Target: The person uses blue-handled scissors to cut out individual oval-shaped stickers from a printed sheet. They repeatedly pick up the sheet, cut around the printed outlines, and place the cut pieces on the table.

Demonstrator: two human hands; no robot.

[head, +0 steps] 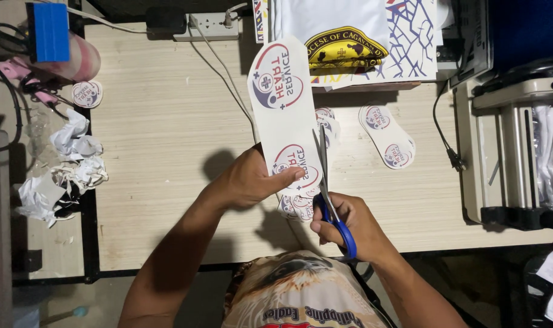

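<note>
1. While the left hand (249, 182) pinches a white printed sticker strip (285, 103) near its lower end, thumb pressed over the lower round emblem, the strip stands up and away from the person over the worktop (161, 152).
2. Right hand (349, 222) is closed through the blue handles of the scissors (326, 182); the blades point up along the strip's right edge, beside the lower emblem, and look nearly closed on the paper.
3. Progress, as judged: the strip carries two round emblems, upper and lower, both uncut to final outline; the cut appears to run along the right margin, so most trimming of this piece seems left.
4. Already trimmed work lies near: a cut double-emblem strip (389, 136) to the right, more cut stickers (328, 124) partly hidden behind the held strip, a small pile of cut pieces (294, 206) just below the left hand, and one round sticker (87, 94) far left.
5. Crumpled paper scraps (70, 164) lie heaped at the worktop's left edge.
6. Surroundings: a power strip (206, 27) with a white cable (228, 79) trailing toward the hands, printed sheets (349, 42) stacked at the far edge, a machine (513, 140) on the right, a blue block (48, 30) upper left.
7. Obstruction: the cable passes behind the strip, near the cutting line; otherwise nothing crowds the hands.
</note>
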